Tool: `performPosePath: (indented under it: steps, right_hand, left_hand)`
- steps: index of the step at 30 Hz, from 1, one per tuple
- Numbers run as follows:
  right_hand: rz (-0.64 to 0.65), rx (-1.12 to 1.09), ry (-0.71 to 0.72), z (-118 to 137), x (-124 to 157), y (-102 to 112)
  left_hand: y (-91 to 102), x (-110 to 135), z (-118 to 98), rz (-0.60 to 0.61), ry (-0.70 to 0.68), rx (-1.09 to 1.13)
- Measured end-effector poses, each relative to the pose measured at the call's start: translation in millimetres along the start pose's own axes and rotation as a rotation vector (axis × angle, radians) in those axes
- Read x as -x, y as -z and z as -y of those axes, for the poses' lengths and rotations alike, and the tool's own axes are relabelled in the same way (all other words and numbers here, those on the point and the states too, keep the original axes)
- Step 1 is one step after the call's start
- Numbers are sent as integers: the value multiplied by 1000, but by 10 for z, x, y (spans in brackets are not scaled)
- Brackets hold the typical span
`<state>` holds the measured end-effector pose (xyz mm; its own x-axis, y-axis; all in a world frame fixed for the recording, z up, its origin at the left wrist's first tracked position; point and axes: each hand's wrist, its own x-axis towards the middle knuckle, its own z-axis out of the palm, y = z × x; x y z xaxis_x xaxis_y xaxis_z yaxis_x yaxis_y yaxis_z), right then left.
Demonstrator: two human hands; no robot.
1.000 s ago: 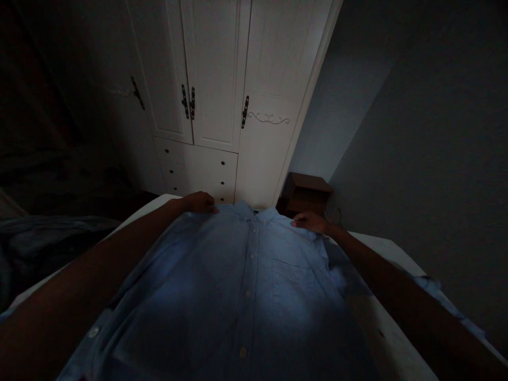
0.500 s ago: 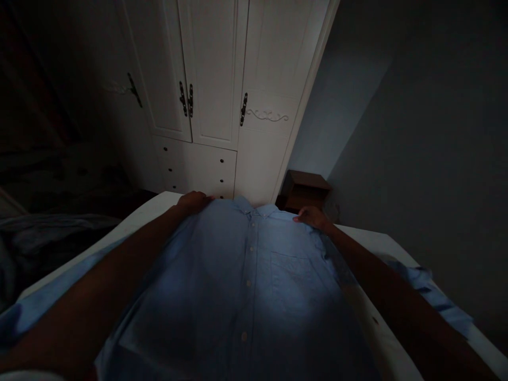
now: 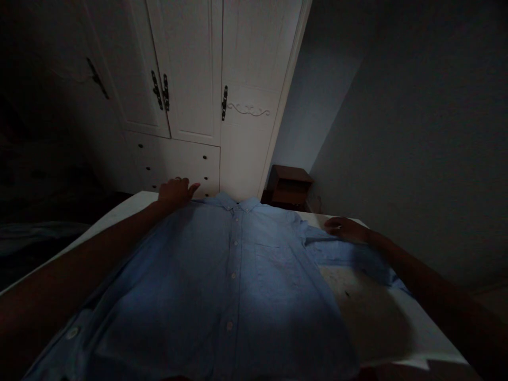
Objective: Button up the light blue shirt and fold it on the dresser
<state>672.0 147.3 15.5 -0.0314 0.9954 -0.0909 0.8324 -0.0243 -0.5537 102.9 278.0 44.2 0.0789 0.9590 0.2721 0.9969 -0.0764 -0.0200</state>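
Note:
A light blue button-up shirt (image 3: 198, 264) lies front up on a white table, with its collar at the far edge and a pocket on the chest. Near the shoulder on the left is my left hand (image 3: 177, 191), its thumb spread away from the fingers and nothing in its grasp. My right hand (image 3: 346, 229) is at the upper edge of the outstretched sleeve (image 3: 337, 251), fingers loosely bent with a small gap between them. The other sleeve is partly hidden under my left forearm; a cuff button (image 3: 72, 333) shows at lower left.
The white table (image 3: 431, 328) reaches out past the shirt on the right. Beyond it stand a white wardrobe (image 3: 190, 79) with dark handles and a small brown cabinet (image 3: 291, 177). Dark cloth (image 3: 35, 238) lies at the left. A grey wall rises on the right.
My right hand has left the shoulder and moved right along the sleeve, which now lies straighter outward. My left hand has let go of the other shoulder. The view has shifted right.

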Motion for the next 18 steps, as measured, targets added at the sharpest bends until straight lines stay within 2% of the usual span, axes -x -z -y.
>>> performPosePath:
  steps: [3,5,7,9,11,15,16,18]
  right_hand:
    - [93,209,-25,-164,311,147]
    - [106,317,-64,-206,465,204]
    - [115,373,-108,-188,589,239]
    - [131,383,-106,-119,704,268]
    - [48,415,-71,-25,830,302]
    - [-414,523,-33,105,1124,375]
    - [-476,520,-22,103,1194,389]
    - [-457,476,-8,42,1306,408]
  left_hand:
    - [163,174,-585,-32,-242,54]
    - [197,337,-999,14,-427,110]
    - [151,522,-1359,76,-627,168]
    - [38,702,-1621,135,-727,192]
    - [-103,844,-1767,188,-749,190]
    - [-314,964,-1816,220,-718,182]
    - [-338,966,-1809,222,-709,184]
    - [-359,959,-1798,232,-694,191]
